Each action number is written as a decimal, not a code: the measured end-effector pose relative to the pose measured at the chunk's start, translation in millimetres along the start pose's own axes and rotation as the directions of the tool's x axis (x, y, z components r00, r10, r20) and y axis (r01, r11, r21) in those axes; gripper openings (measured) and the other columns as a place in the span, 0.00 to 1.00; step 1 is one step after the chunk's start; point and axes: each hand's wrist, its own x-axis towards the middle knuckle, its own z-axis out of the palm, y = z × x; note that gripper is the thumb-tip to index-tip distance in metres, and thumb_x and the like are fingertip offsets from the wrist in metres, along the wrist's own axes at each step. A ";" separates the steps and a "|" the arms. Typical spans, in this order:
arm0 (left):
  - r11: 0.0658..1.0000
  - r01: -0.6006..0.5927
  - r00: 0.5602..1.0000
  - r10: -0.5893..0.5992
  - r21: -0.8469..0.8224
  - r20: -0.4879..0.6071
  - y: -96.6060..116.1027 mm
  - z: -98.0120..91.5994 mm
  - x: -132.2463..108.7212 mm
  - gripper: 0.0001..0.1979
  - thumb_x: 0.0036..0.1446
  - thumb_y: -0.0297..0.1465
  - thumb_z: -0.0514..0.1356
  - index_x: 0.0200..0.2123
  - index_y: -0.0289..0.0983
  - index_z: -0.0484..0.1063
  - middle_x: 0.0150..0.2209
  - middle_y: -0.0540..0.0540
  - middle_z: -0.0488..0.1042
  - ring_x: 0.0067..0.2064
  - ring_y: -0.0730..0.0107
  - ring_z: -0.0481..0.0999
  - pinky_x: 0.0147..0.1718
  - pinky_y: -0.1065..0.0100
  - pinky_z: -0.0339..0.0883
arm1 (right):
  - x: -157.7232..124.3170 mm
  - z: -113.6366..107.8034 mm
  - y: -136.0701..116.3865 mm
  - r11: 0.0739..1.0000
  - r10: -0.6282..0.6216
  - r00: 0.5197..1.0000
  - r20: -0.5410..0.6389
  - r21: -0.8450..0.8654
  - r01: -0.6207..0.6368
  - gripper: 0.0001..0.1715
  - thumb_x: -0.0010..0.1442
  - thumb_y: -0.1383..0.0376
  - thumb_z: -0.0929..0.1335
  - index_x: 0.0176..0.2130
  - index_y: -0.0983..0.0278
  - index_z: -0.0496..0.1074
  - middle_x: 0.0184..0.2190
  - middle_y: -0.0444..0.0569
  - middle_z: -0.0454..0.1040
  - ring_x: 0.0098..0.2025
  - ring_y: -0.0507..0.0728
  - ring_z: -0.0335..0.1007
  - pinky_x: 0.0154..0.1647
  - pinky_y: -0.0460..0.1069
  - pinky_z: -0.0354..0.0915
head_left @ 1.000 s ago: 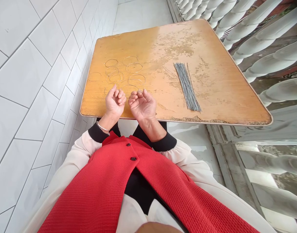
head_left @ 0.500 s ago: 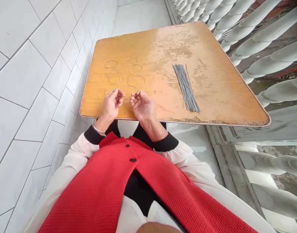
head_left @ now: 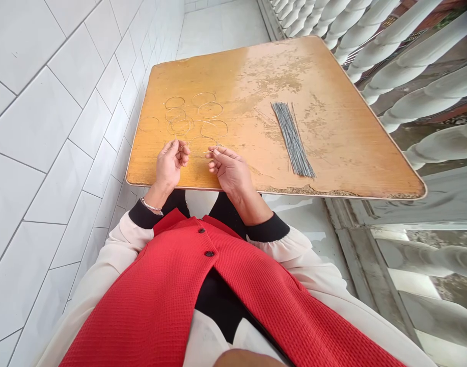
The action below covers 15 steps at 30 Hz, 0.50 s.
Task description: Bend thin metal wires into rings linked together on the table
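Observation:
My left hand (head_left: 169, 164) and my right hand (head_left: 230, 169) rest at the near edge of the worn wooden table (head_left: 332, 168). Each pinches an end of a thin wire (head_left: 201, 138) that curves into a loop between them, just above the tabletop. The left fingers are curled. The right fingers lie longer, thumb pressed to forefinger. Several finished wire rings (head_left: 182, 122) lie flat just beyond my hands. A bundle of straight grey wires (head_left: 292, 136) lies to the right, about a hand's width from my right hand.
A white tiled wall (head_left: 46, 127) runs along the table's left side. White balusters (head_left: 409, 56) stand past the right edge. Tiled floor (head_left: 221, 23) shows beyond the far end. My red vest and cream sleeves fill the foreground.
My palms have turned from facing up to facing down onto the table. The hands have drawn slightly apart, and the wire now shows as a curved loop between them.

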 end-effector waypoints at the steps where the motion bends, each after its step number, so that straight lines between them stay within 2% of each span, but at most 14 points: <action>1: 1.000 -0.003 1.000 0.003 -0.010 0.008 -0.1 -0.4 -0.1 0.17 0.69 0.41 0.55 0.31 0.37 0.67 0.26 0.54 0.72 0.22 0.85 0.67 0.22 0.78 0.60 | -0.7 -0.4 -1.2 1.000 -0.002 1.000 -0.004 -0.005 0.002 0.06 0.54 0.66 0.76 0.33 0.64 0.78 0.26 0.42 0.77 0.21 0.44 0.66 0.22 0.39 0.65; 5: 1.000 0.004 1.000 -0.003 -0.017 0.028 -2.8 0.6 -0.9 0.18 0.70 0.42 0.54 0.30 0.37 0.67 0.25 0.54 0.71 0.21 0.85 0.66 0.22 0.78 0.60 | -4.2 1.1 -4.0 1.000 -0.010 1.000 0.020 0.002 0.010 0.06 0.55 0.65 0.76 0.31 0.62 0.76 0.29 0.42 0.79 0.23 0.44 0.68 0.24 0.39 0.67; 9: 1.000 0.005 1.000 -0.005 -0.007 0.021 -7.6 3.0 -1.3 0.19 0.69 0.43 0.55 0.29 0.38 0.67 0.25 0.54 0.71 0.21 0.85 0.65 0.22 0.77 0.60 | -5.3 4.5 -2.6 0.996 -0.036 0.998 0.051 0.084 0.032 0.12 0.58 0.61 0.75 0.31 0.60 0.69 0.36 0.41 0.81 0.25 0.45 0.70 0.28 0.39 0.70; 15: 0.997 0.005 0.998 0.000 -0.074 0.066 -10.6 4.2 -0.3 0.19 0.71 0.40 0.53 0.29 0.38 0.66 0.24 0.55 0.69 0.20 0.85 0.64 0.20 0.76 0.58 | -2.8 6.2 4.7 0.991 -0.135 0.987 0.091 0.006 0.135 0.17 0.60 0.54 0.74 0.34 0.59 0.65 0.26 0.38 0.77 0.23 0.46 0.70 0.26 0.41 0.69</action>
